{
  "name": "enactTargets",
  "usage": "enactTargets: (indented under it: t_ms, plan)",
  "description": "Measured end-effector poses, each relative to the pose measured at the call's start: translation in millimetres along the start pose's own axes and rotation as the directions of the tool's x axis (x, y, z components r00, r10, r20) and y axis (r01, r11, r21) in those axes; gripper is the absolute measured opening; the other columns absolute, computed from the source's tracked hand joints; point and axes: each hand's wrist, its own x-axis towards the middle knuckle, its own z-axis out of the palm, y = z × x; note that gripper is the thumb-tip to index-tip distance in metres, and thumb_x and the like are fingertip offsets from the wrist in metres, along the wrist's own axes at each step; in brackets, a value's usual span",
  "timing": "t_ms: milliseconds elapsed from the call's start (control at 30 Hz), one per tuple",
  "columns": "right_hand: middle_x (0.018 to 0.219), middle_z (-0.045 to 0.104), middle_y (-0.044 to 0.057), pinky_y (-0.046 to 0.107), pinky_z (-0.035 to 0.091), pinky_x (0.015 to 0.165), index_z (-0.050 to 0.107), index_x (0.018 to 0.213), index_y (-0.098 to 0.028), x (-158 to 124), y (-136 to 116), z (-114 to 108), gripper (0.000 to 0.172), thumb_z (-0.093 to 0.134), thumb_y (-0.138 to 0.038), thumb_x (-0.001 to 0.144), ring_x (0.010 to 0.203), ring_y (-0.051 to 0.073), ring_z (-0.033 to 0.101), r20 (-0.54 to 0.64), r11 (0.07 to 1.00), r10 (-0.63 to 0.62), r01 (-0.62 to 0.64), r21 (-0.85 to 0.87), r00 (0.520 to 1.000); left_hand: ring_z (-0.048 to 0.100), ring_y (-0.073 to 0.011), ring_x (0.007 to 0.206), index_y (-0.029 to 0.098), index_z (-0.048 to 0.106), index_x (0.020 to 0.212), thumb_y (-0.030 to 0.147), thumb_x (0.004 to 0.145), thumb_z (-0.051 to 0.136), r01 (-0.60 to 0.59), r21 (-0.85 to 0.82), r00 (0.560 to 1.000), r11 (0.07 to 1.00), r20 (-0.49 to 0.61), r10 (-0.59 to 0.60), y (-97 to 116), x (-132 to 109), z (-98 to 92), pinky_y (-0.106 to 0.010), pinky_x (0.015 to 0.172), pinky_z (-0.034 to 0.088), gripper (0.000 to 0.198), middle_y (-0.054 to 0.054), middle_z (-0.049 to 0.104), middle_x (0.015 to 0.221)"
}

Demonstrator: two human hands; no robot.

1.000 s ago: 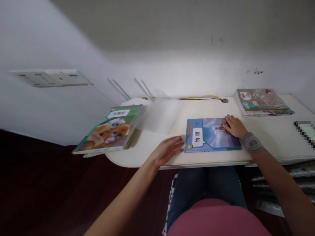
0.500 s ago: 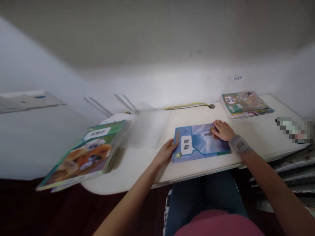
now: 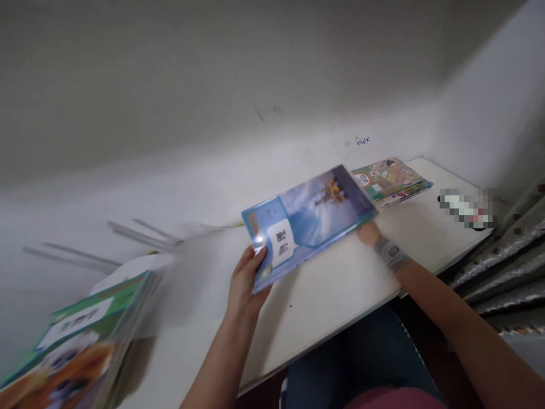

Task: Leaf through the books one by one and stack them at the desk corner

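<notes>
My left hand [image 3: 251,270] grips the left end of a blue physics textbook [image 3: 313,213], its thumb on the cover and its fingers underneath. The book is raised off the white desk and tilted, cover facing up, with its shadow falling below. At the book's lower right edge is my right hand [image 3: 368,232], with a grey band at the wrist. Its fingers are hidden behind the book, so I cannot tell whether they grip it. Beyond the book's right end lies a stack of textbooks [image 3: 392,175], partly covered by it.
A stack of green textbooks with animals on the cover [image 3: 72,341] is at the lower left. Beside it is a blurred translucent sheet [image 3: 187,284] on the desk [image 3: 332,301]. A pixelated object [image 3: 466,210] lies at the right. Silvery folded material [image 3: 511,261] stands past the desk's edge.
The blue textbook has been lifted from the desk and tilted in my left hand. My right hand has gone from on top of the cover to beneath its right end. The view has shifted right.
</notes>
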Motion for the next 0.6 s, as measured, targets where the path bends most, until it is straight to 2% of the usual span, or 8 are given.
enactTargets:
  t_ms: [67,167,267,367,467,600]
  plan:
    - [0.102,0.07,0.009,0.03,0.043,0.092,0.068,0.102,-0.017,-2,-5,0,0.028,0.042,-0.018,0.093,0.099,0.019,0.06,0.03,0.999,-0.025,0.026,-0.03,0.999,0.069,-0.0143,0.075,0.024,0.058,0.085,0.013,0.076,0.059,0.002,-0.033,0.999,0.999,0.046,0.0,-2,26,38.4,-0.024,0.066,0.057,0.014,0.003,0.071,0.083]
    - [0.101,0.067,0.009,0.03,0.041,0.093,0.069,0.095,-0.016,-4,-12,-4,0.022,0.048,-0.02,0.091,0.1,0.018,0.057,0.078,0.995,-0.056,0.062,-0.079,0.995,0.068,-0.0132,0.075,0.024,0.055,0.087,0.009,0.079,0.055,0.066,-0.045,0.992,0.997,0.113,-0.06,-19,65,105.7,-0.027,0.071,0.057,0.018,0.005,0.069,0.081]
    - [0.104,0.064,0.009,0.033,0.039,0.094,0.068,0.097,-0.017,-3,-15,-6,0.023,0.047,-0.023,0.092,0.102,0.019,0.054,0.098,0.989,-0.052,0.065,-0.13,0.994,0.064,-0.0102,0.068,0.024,0.05,0.089,0.006,0.082,0.051,0.106,-0.031,0.987,0.994,0.121,-0.101,-44,97,172.5,-0.024,0.07,0.054,0.019,0.005,0.063,0.073]
    - [0.104,0.063,0.01,0.035,0.039,0.093,0.068,0.099,-0.017,-2,-17,-7,0.026,0.044,-0.026,0.094,0.102,0.021,0.053,0.111,0.984,-0.036,0.055,-0.169,0.993,0.057,-0.0067,0.056,0.023,0.049,0.096,0.005,0.084,0.049,0.112,0.013,0.988,0.994,0.106,-0.113,-68,122,224.7,-0.02,0.062,0.051,0.021,0.007,0.058,0.067]
    - [0.105,0.063,0.01,0.035,0.04,0.091,0.067,0.102,-0.016,0,-19,-7,0.026,0.045,-0.026,0.093,0.102,0.022,0.053,0.124,0.98,-0.029,0.052,-0.191,0.992,0.051,-0.0055,0.048,0.021,0.048,0.1,0.005,0.085,0.048,0.145,0.047,0.984,0.988,0.099,-0.149,-86,144,255.5,-0.02,0.057,0.05,0.023,0.008,0.054,0.063]
    - [0.11,0.063,0.012,0.035,0.041,0.091,0.067,0.107,-0.015,1,-21,-6,0.028,0.046,-0.026,0.092,0.105,0.022,0.053,0.136,0.977,-0.018,0.046,-0.208,0.991,0.053,-0.0062,0.05,0.02,0.048,0.103,0.006,0.086,0.048,0.125,0.084,0.989,0.989,0.075,-0.132,-103,164,268.9,-0.02,0.059,0.05,0.023,0.007,0.054,0.065]
